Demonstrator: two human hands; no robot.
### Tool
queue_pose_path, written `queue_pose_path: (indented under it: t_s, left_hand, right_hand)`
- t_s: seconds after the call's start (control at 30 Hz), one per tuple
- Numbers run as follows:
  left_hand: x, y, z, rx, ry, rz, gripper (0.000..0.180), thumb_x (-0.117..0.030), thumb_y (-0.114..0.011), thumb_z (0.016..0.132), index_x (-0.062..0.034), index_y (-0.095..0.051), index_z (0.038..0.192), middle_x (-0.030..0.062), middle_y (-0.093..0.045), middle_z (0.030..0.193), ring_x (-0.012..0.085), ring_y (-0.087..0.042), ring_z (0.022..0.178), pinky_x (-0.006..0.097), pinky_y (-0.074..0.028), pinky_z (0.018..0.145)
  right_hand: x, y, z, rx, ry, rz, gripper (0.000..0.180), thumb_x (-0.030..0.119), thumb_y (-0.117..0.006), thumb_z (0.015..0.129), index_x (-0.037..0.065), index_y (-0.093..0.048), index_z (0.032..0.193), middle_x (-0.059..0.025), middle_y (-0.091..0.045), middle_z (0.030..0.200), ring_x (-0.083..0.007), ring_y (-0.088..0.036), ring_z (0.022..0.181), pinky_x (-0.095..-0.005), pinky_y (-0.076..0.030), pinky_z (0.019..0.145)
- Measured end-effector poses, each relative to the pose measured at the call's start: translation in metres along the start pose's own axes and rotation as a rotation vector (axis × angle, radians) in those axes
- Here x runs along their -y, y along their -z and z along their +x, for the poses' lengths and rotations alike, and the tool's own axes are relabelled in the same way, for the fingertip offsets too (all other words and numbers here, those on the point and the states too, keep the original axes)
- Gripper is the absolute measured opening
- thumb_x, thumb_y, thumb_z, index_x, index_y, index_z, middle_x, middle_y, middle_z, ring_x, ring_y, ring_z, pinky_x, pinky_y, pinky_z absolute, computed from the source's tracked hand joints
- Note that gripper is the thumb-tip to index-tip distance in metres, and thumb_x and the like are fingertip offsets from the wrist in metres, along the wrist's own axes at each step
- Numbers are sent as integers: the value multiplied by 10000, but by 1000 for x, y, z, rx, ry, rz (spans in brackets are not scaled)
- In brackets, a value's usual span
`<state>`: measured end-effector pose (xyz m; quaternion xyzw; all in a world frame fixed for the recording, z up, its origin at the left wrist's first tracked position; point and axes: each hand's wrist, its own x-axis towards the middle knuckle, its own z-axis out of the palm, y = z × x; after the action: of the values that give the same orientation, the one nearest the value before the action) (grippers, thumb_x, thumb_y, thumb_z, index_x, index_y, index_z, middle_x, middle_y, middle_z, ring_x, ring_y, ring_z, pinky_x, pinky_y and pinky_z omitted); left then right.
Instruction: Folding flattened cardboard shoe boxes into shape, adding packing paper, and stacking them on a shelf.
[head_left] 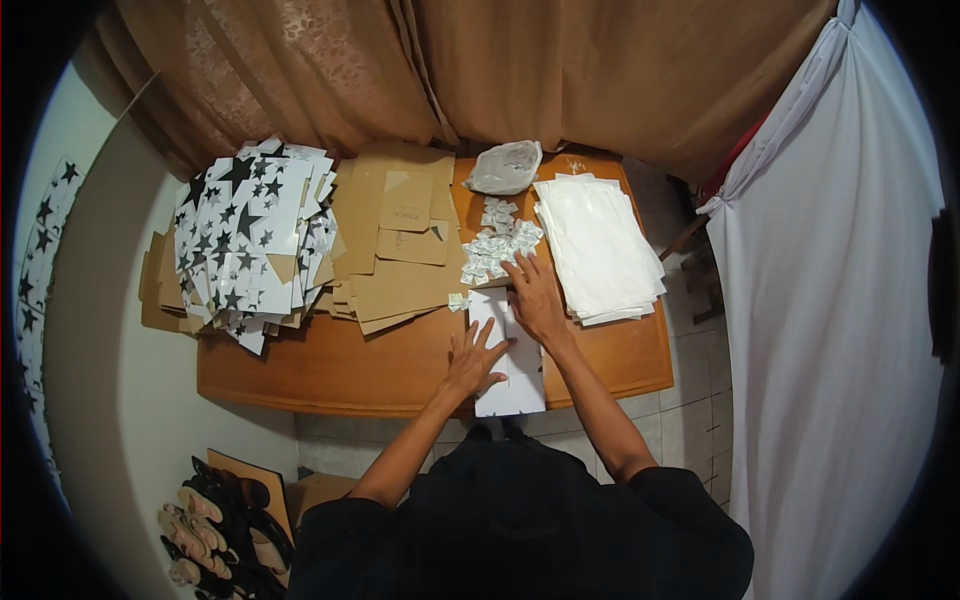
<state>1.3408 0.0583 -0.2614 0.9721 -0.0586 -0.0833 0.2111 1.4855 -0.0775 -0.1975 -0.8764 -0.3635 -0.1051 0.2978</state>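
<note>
Left hand: you spread it open on the white carton, likely steadying it.
Right hand: beside packets; grip unclear.

Brown curtains, pale wall, tiled floor.

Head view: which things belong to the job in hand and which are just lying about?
Job, it seems:
- white panel under the left hand
- small packets by the right hand
- probably the star-printed sheets, brown cardboard and white sheets

Lying about, likely:
- shoes, lower left

Unclear: plastic bag.
</note>
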Motion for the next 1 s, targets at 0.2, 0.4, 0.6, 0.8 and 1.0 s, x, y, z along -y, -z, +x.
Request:
queue_pose_path:
  t_s: [0.2,0.4,0.6,0.8,1.0]
  left_hand:
    - [11,3,0,-46,-74,-3,814,-430,-882,697,-283,-545,1423,214,-260,1604,516,-289,1428,661,-359,1108]
    - [10,14,0,-58,-93,-133,776,-347,-926,642,-213,-576,1321,240,-296,1559,542,-327,1380,570,-490,1037]
    - [6,23,2,-30,-93,-87,768,-353,-928,642,-212,-565,1303,227,-305,1546,537,-364,1359,558,-511,1017]
    - [10,24,2,-33,-96,-99,776,-367,-931,636,-216,-552,1297,216,-321,1528,520,-388,1330,550,-519,1001]
    - [9,22,1,-34,-89,-99,765,-377,-925,642,-218,-555,1292,212,-318,1524,508,-388,1324,546,-529,982]
  right_hand:
    - [-6,-18,4,285,64,-130,379,100,-575,933,200,-669,1286,-55,-645,1293,-308,-525,1286,-676,-207,1164]
    - [-27,-25,-32,239,128,-45,269,94,-612,916,163,-759,1130,-59,-679,1216,-279,-549,1248,-576,-288,1154]
    - [-38,-29,-50,179,126,8,351,7,-592,844,117,-744,1140,-113,-650,1248,-348,-522,1271,-435,-456,1071]
    - [-43,-29,-53,221,143,60,393,-12,-564,824,118,-723,1159,-113,-617,1254,-344,-497,1285,-421,-463,1081]
    - [-46,-42,-63,171,100,123,339,14,-606,835,109,-752,1126,-132,-614,1247,-342,-509,1282,-450,-431,1115]
